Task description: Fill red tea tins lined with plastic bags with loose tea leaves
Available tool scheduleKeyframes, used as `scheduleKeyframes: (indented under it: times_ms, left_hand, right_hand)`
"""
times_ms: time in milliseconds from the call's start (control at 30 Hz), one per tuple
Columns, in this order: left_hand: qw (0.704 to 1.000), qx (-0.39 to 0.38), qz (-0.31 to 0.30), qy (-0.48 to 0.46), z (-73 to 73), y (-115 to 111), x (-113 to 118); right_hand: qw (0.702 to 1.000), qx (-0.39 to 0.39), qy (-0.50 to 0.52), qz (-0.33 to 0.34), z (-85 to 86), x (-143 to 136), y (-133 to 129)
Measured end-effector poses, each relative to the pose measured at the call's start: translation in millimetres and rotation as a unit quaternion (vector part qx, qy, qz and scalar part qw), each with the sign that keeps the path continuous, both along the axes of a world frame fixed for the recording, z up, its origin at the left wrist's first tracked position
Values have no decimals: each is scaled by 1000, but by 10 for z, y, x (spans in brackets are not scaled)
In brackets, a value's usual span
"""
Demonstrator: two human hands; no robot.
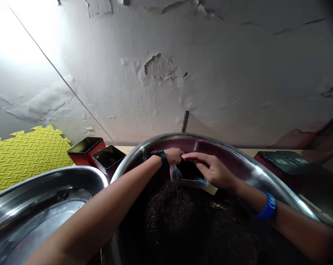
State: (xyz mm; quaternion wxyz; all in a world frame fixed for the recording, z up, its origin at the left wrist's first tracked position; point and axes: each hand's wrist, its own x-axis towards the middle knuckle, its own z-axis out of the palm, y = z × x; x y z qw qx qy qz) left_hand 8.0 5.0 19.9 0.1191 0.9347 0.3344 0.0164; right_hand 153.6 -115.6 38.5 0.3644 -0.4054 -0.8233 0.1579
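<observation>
A clear plastic bag (176,176) with a dark opening stands in a large metal basin (148,143), above a heap of dark dried leaf-like bits (169,202). A yellowish flap (211,189) shows under its right side. My left hand (174,156), below a black wristwatch, is closed at the bag's far left edge; its grip is partly hidden. My right hand (214,169), with a blue wristband (268,206), reaches over the bag's right side. Its fingers stretch toward my left hand, thumb apart, their tips meeting or nearly meeting the left knuckles.
A second metal basin (97,175) stands at the left. Behind it are two open red-and-black boxes, one nearer (109,156) and one farther (86,145), and a yellow foam mat (28,156). Dark boxes (286,162) lie at the right. A peeling wall (224,84) rises behind.
</observation>
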Motion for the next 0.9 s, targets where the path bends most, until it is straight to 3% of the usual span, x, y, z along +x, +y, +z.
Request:
scheduleKeyframes:
  times_ms: [167, 300, 433, 633, 733, 900]
  left_hand:
    - [999, -18, 32, -6, 27, -46, -12]
    - [999, -20, 25, -27, 20, -49, -19]
    - [994, 2, 14, -112, -41, 25, -38]
    - [983, 10, -19, -182, -20, 106, -77]
    - [984, 31, -9, -176, 27, 115, -91]
    - [987, 39, -4, -158, 45, 116, -102]
  right_hand:
    - [984, -87, -109, 115, -124, -143, -71]
    - [932, -139, -238, 236, -365, -291, -206]
    - [869, -233, -348, 263, -611, -382, -311]
    - [791, -295, -423, 330, -588, -425, -341]
    - [787, -274, -434, 343, -607, -427, -350]
    - [789, -305, -388, 366, -622, -408, -328]
